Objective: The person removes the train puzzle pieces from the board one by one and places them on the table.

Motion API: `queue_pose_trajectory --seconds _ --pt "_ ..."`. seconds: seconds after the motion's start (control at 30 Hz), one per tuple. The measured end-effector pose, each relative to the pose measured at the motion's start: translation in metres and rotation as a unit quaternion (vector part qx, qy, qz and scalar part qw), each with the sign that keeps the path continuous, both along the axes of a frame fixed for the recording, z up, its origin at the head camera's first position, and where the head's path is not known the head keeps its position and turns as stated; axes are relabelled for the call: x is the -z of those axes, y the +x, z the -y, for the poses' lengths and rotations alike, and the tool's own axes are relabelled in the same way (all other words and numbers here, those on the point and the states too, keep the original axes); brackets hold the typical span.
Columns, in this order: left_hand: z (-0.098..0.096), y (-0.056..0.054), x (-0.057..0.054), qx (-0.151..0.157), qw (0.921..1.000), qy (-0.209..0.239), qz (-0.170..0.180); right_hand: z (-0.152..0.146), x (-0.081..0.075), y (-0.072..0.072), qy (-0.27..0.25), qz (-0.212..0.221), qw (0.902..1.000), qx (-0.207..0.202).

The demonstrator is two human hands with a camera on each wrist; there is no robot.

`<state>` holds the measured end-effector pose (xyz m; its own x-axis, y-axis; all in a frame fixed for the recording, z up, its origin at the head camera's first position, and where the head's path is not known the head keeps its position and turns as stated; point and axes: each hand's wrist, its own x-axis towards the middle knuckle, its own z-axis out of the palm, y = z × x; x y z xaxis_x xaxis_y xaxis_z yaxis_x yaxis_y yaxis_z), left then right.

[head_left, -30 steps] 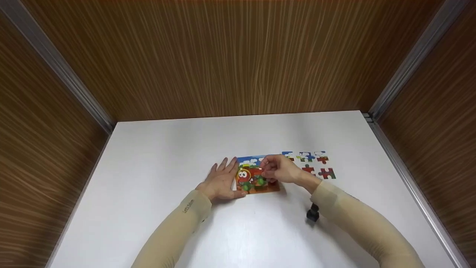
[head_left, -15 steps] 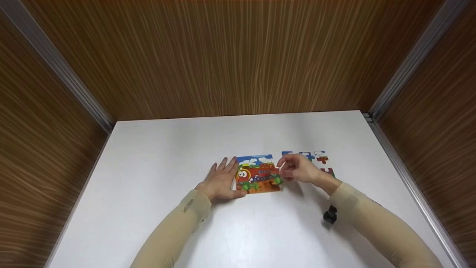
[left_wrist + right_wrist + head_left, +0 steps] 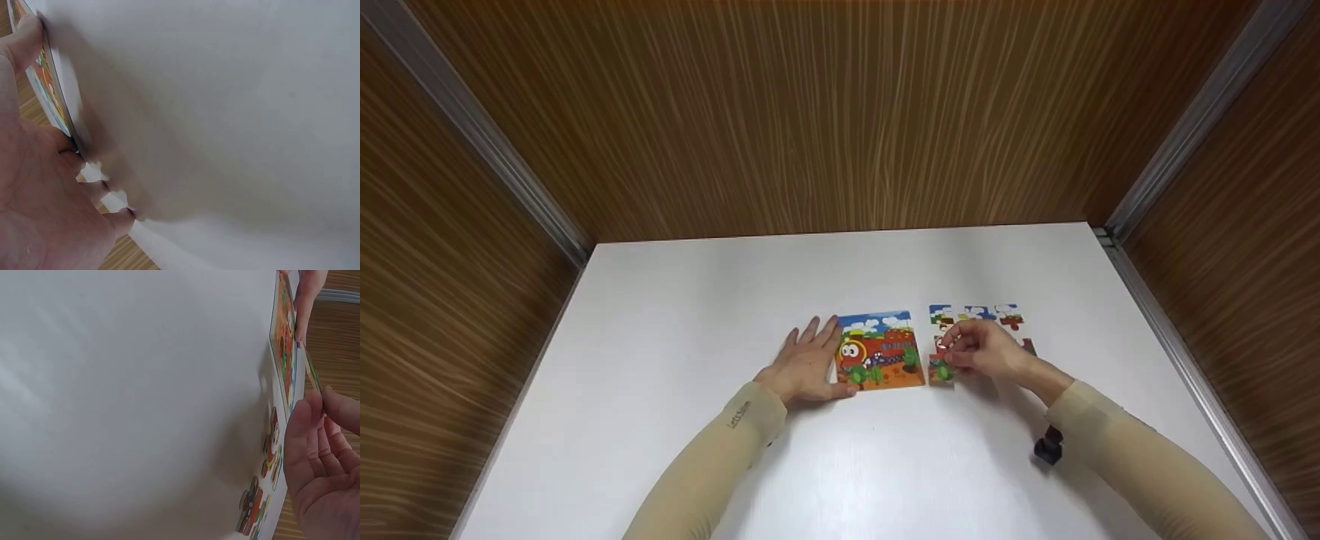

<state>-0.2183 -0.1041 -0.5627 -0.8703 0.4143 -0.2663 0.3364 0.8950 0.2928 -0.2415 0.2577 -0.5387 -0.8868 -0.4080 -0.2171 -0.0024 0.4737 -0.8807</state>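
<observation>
A square picture card with a red cartoon train lies on the white table. My left hand rests flat along its left side, fingers spread, thumb at the lower left corner. Right of the card, my right hand pinches a jigsaw puzzle piece with green and orange on it. In the right wrist view this held piece stands edge-on between thumb and fingertips, above the table. Loose puzzle pieces lie beyond and beneath the right hand, which partly hides them.
More puzzle pieces lie in rough rows at the right of the card. The white tabletop is bounded by wood-grain panels at the back and sides, with metal rails along the side edges.
The right hand has moved right, from over the picture card to beside it, carrying the puzzle piece. More of the card now shows. The left hand has stayed still.
</observation>
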Motion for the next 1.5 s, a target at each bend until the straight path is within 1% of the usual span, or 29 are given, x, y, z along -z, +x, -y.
queue_pose_trajectory --seconds 0.13,0.43,0.57,0.9,1.17,1.37,1.5 --pt "0.0 0.0 0.0 -0.001 1.0 0.002 -0.001 -0.006 0.003 0.003 0.005 -0.003 1.0 0.002" --pt "-0.001 0.0 0.002 -0.003 1.0 -0.004 0.007 -0.016 0.012 0.008 0.044 -0.013 0.9989 0.008" --pt "-0.001 0.0 0.001 -0.003 1.0 -0.002 0.005 -0.018 0.014 0.01 0.053 -0.016 0.9984 0.005" --pt "-0.001 0.001 0.0 0.005 1.0 -0.003 -0.003 -0.019 0.014 0.014 0.077 -0.059 0.9952 -0.013" --pt "0.001 0.002 -0.001 0.005 1.0 0.005 -0.001 -0.013 0.012 0.014 0.138 -0.094 0.986 -0.006" --pt "0.002 0.001 0.0 0.009 0.9999 0.007 0.0 -0.011 0.013 0.014 0.16 -0.11 0.9809 -0.009" --pt "0.002 0.001 0.001 0.007 0.9999 0.011 -0.001 -0.01 0.014 0.014 0.177 -0.112 0.9778 -0.009"
